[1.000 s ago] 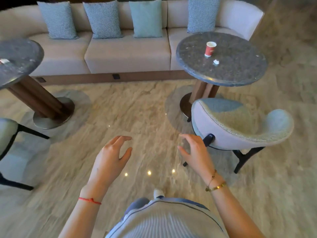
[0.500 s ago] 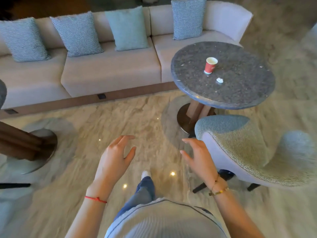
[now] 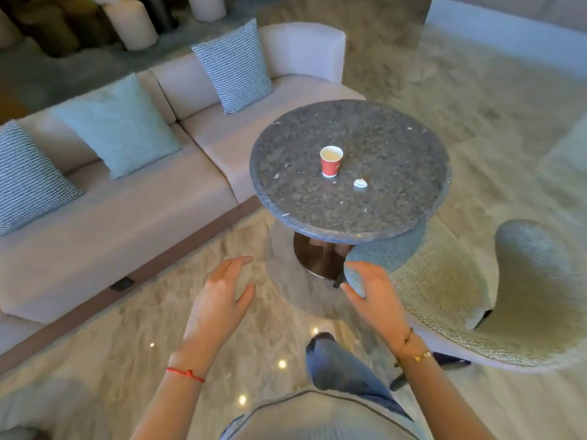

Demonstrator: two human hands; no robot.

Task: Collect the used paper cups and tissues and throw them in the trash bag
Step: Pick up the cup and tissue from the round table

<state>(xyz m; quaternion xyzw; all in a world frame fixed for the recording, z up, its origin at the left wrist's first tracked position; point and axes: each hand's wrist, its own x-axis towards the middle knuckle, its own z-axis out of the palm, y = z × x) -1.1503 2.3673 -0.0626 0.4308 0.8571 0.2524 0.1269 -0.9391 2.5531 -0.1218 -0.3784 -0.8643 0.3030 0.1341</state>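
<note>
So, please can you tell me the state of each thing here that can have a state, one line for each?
Red paper cup: upright on the table, open top, untouched.
Small crumpled white tissue: lying on the table, apart from the cup.
Round dark stone table: standing, scattered with small pale bits.
Left hand: fingers relaxed, holds nothing.
Right hand: fingers relaxed, holds nothing.
Trash bag: not in view.

Both forearms reach forward, palms facing each other. The left hand (image 3: 222, 296) and right hand (image 3: 374, 296) hold nothing, fingers loosely spread and slightly curved, well apart.
</note>
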